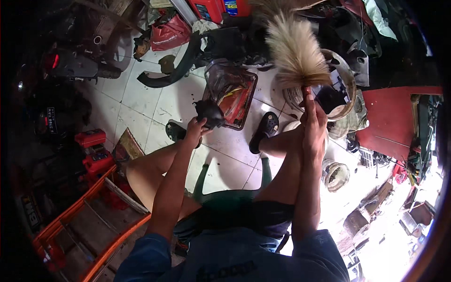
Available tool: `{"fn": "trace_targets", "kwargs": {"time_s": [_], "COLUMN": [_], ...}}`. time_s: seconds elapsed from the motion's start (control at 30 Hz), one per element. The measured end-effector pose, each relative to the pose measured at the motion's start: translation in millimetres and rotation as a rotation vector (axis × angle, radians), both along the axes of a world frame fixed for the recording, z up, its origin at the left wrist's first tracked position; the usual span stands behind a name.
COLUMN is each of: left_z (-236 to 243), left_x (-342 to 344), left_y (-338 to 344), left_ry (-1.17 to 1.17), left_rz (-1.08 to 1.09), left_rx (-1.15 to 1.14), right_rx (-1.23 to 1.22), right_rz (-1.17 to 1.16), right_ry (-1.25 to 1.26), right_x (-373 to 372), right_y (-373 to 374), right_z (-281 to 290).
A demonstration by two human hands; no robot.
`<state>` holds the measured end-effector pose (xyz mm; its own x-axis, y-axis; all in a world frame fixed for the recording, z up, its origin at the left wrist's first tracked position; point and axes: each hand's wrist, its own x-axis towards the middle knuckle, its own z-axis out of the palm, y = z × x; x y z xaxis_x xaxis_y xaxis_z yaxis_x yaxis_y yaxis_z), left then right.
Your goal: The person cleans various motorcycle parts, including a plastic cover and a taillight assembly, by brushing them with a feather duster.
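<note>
My left hand (196, 131) grips a small black plastic part (209, 112) over the near left corner of a basket (251, 91) holding a dark bag and red and yellow items. My right hand (314, 122) holds the red handle of a pale, bushy duster (296, 51) upright at the right. Behind the duster is a round metal rim (350, 89) with dark pieces in it. I sit on a green plastic seat (202, 183), knees apart, black clogs (260, 131) on the tiled floor.
A curved black panel (167, 77) and a red bag (169, 35) lie beyond the basket. A parked motorbike (77, 66), red boxes (91, 141) and an orange rack (70, 221) are at left. A red board (385, 122), a round metal part (336, 176) and scattered items are at right.
</note>
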<state>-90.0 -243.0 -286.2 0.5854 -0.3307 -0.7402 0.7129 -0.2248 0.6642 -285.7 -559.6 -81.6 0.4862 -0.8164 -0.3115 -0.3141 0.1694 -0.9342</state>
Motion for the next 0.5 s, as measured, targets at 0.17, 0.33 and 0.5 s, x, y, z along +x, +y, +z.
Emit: {"fn": "trace_targets", "kwargs": {"time_s": [0.17, 0.33, 0.5], "left_z": [-5.7, -35.2, -30.6], "left_x": [38.7, 83.1, 115.0], "left_y": [-111.7, -207.7, -286.5], "left_ry": [0.073, 0.057, 0.168], "left_rz": [0.145, 0.095, 0.199], "left_rx": [-0.292, -0.507, -0.535], "right_rx": [0.059, 0.373, 0.300], "right_rz": [0.033, -0.037, -0.121], "right_ry": [0.039, -0.217, -0.130], "right_x": [9.8, 16.7, 17.5], "right_y": [-1.6, -10.2, -20.5], "right_z": [12.2, 13.8, 2.4]}}
